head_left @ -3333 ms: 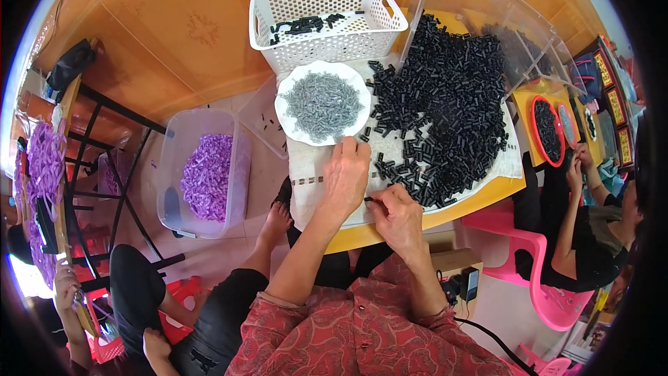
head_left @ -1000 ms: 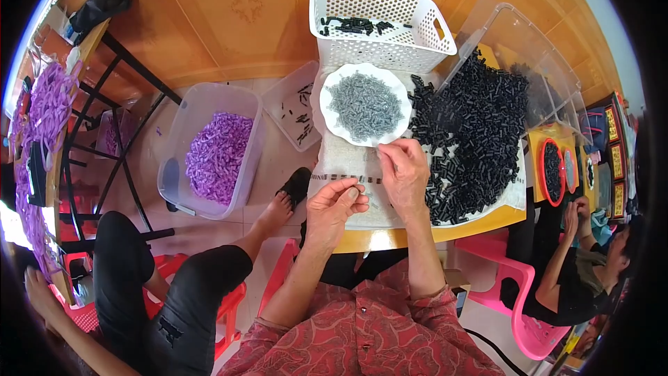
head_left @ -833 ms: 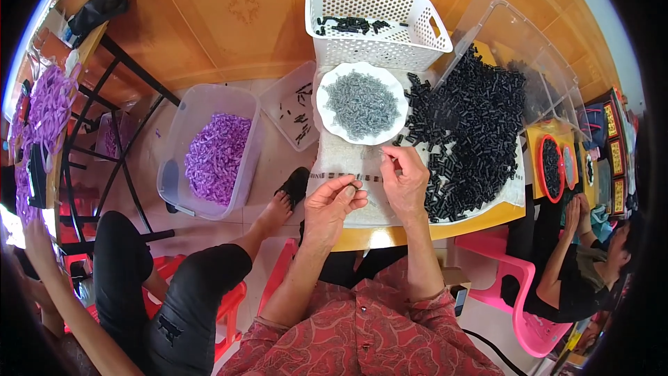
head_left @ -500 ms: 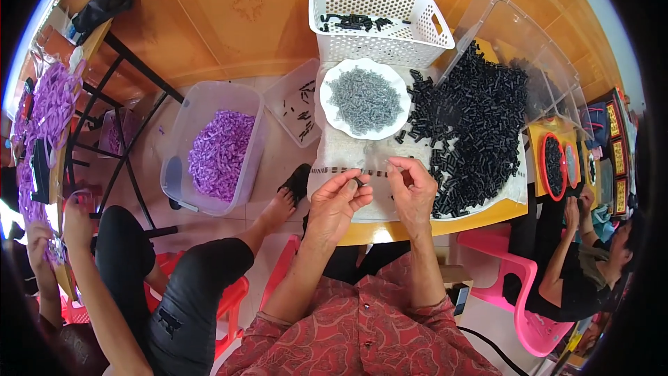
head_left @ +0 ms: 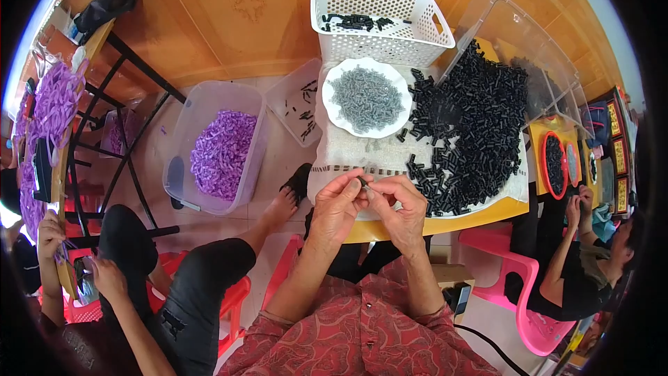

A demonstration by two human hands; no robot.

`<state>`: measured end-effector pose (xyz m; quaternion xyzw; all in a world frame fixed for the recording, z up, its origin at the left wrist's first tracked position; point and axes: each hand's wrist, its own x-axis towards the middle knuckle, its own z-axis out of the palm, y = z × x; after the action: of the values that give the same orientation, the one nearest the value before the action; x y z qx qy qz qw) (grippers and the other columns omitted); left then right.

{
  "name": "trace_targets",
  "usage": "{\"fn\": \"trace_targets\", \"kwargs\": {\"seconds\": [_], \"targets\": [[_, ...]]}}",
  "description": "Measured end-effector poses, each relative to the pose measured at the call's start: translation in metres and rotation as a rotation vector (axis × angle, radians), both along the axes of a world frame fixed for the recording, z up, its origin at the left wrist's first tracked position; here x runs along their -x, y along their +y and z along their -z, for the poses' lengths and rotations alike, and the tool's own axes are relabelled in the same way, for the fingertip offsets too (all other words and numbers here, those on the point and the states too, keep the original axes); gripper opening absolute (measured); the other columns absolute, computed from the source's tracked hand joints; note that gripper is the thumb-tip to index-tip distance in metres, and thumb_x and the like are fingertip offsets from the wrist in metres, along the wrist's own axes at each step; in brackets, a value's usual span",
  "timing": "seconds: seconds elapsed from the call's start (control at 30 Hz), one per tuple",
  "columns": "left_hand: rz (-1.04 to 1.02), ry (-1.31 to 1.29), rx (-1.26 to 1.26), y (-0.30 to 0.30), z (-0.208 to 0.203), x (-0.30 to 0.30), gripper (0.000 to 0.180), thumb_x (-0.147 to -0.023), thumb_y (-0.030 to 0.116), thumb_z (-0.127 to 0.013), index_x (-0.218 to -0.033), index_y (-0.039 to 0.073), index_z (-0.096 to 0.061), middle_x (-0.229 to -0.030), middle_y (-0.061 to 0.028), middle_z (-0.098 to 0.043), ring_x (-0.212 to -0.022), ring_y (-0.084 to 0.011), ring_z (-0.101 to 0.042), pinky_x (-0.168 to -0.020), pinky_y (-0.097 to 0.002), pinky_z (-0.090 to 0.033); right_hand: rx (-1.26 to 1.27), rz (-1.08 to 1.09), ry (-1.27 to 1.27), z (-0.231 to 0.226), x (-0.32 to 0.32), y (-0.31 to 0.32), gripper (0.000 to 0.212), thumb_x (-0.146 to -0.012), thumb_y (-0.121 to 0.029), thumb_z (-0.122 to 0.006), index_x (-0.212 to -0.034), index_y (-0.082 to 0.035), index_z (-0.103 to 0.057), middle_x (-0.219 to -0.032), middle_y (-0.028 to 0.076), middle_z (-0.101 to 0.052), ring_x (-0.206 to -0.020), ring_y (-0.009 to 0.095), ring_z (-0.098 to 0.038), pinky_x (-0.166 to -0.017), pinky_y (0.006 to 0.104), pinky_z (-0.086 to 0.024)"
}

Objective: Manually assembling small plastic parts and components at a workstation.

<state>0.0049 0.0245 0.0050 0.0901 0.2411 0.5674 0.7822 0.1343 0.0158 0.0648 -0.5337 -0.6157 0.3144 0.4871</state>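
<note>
1. Hands meet at the near edge of the round yellow table (head_left: 445, 225); left hand (head_left: 339, 203) and right hand (head_left: 396, 202) pinch one small black plastic piece (head_left: 364, 182) between their fingertips, over the white cloth (head_left: 348, 157); little bare cloth lies around them.
2. Heap of loose black tubes (head_left: 473, 132) crowds the right side.
3. White plate (head_left: 366, 98) holds grey screws; white perforated basket (head_left: 379, 22) holds few black pieces; clear tub (head_left: 219, 146) holds purple bits.

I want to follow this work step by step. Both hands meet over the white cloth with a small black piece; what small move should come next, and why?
Probably set the small black piece, pinched between left hand and right hand, into the row of pieces on the white cloth just ahead.
</note>
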Motion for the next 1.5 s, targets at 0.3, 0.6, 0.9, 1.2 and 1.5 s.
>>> {"fn": "trace_targets", "kwargs": {"seconds": [0.3,0.6,0.9,1.2,1.5], "targets": [[0.002,-0.011,-0.019,0.0,0.003,-0.001,0.026,-0.094,0.007,-0.058,-0.119,0.001,-0.06,-0.11,-0.0144,-0.066,-0.084,-0.0149,-0.063,-0.078,-0.0311,-0.054,0.021,0.008,0.029,0.001,-0.001,-0.001,0.013,-0.081,0.0,-0.07,-0.094,-0.002,-0.07,-0.086,0.005,-0.063,-0.066,0.008,-0.057,-0.056,0.0206,-0.046],[0.0,-0.026,-0.02,-0.001,0.006,-0.003,0.026,-0.093,0.008,-0.059,-0.118,0.002,-0.061,-0.11,-0.014,-0.066,-0.087,-0.0165,-0.064,-0.079,-0.0316,-0.054,0.022,0.031,0.038,0.0,-0.001,-0.001,0.013,-0.08,0.0,-0.07,-0.092,-0.002,-0.07,-0.083,0.004,-0.063,-0.065,0.008,-0.058,-0.056,0.0205,-0.047],[0.001,-0.001,-0.032,-0.002,0.005,-0.003,0.025,-0.093,0.009,-0.059,-0.117,0.002,-0.062,-0.108,-0.0126,-0.067,-0.09,-0.0172,-0.064,-0.078,-0.0302,-0.053,-0.008,0.034,-0.002,0.0,0.001,-0.001,0.013,-0.078,0.001,-0.072,-0.09,-0.002,-0.069,-0.083,0.005,-0.064,-0.065,0.009,-0.058,-0.056,0.0214,-0.047],[-0.001,-0.023,-0.037,-0.001,0.001,-0.004,0.025,-0.094,0.01,-0.059,-0.117,0.0,-0.061,-0.106,-0.013,-0.066,-0.087,-0.0166,-0.064,-0.076,-0.0289,-0.053,0.112,0.018,0.232,0.009,-0.002,-0.003,0.01,-0.082,0.002,-0.068,-0.093,0.0,-0.068,-0.084,0.004,-0.065,-0.069,0.006,-0.057,-0.061,0.0202,-0.046],[0.036,-0.124,0.046,-0.002,0.0,-0.002,0.024,-0.094,0.011,-0.058,-0.116,0.001,-0.061,-0.103,-0.0115,-0.066,-0.083,-0.0145,-0.063,-0.075,-0.0278,-0.053,0.164,-0.009,0.355,0.007,-0.003,-0.006,0.01,-0.085,0.003,-0.065,-0.094,0.002,-0.067,-0.09,0.005,-0.064,-0.072,0.006,-0.058,-0.066,0.0189,-0.046]]}}
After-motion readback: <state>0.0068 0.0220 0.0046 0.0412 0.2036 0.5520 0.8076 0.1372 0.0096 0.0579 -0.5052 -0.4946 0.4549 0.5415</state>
